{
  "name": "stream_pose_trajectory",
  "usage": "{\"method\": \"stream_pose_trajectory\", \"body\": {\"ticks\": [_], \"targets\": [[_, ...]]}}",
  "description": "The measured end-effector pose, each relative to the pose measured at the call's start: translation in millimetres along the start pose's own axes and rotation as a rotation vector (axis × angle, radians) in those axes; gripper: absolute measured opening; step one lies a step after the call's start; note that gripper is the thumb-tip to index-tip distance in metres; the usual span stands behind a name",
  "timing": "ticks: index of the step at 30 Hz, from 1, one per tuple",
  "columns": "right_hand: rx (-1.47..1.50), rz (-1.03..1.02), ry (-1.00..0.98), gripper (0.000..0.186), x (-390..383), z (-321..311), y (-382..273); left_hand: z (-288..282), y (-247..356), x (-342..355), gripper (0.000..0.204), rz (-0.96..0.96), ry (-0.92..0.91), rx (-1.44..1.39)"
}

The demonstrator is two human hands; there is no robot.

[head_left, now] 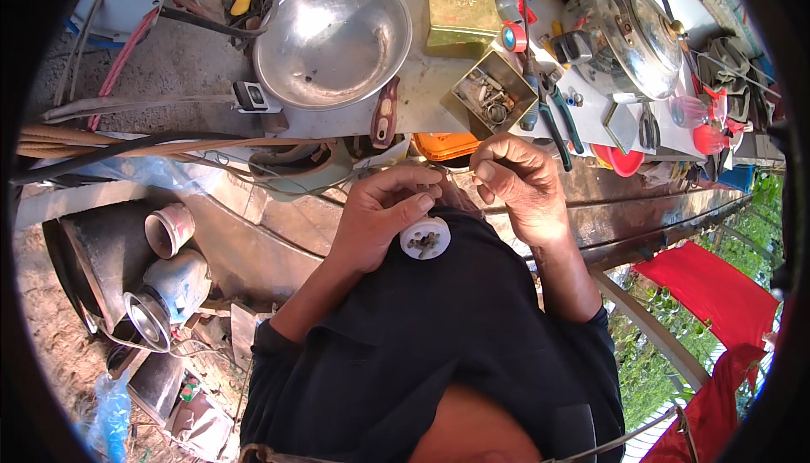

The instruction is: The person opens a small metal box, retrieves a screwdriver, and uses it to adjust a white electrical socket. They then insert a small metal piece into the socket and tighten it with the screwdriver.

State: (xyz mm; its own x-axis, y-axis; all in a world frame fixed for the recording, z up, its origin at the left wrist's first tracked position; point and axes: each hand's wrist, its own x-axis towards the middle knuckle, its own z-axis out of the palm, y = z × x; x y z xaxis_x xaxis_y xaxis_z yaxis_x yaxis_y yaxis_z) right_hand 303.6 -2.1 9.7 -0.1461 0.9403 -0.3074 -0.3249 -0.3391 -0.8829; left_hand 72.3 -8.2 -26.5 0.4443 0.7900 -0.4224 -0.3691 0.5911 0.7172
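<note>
Disc [425, 239], white, beside curled left hand [381, 210], curled right hand [525, 186] opposite, any grip too obscured to tell

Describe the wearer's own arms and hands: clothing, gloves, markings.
Left hand and right hand are both bare, with no gloves, rings or wristbands visible. Forearms are uncovered. The sleeves are dark, near black, matching the shirt, and end around the elbows. No markings visible on them.
</note>
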Motion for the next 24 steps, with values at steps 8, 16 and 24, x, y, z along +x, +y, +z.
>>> {"method": "stream_pose_trajectory", "body": {"ticks": [8, 16, 24], "targets": [[0.133, 0.074, -0.015, 0.013, -9, 13, 38, 8, -4, -7, 0.027, 0.046, 0.013, 0.117], [-0.075, -0.091, 0.041, 0.004, -13, 12, 46, 10, -7, -12, 0.022, -0.035, -0.097, 0.299], [-0.116, -0.102, 0.050, 0.005, -12, 7, 50, 17, -10, -14, 0.028, -0.073, -0.007, 0.192]]}}
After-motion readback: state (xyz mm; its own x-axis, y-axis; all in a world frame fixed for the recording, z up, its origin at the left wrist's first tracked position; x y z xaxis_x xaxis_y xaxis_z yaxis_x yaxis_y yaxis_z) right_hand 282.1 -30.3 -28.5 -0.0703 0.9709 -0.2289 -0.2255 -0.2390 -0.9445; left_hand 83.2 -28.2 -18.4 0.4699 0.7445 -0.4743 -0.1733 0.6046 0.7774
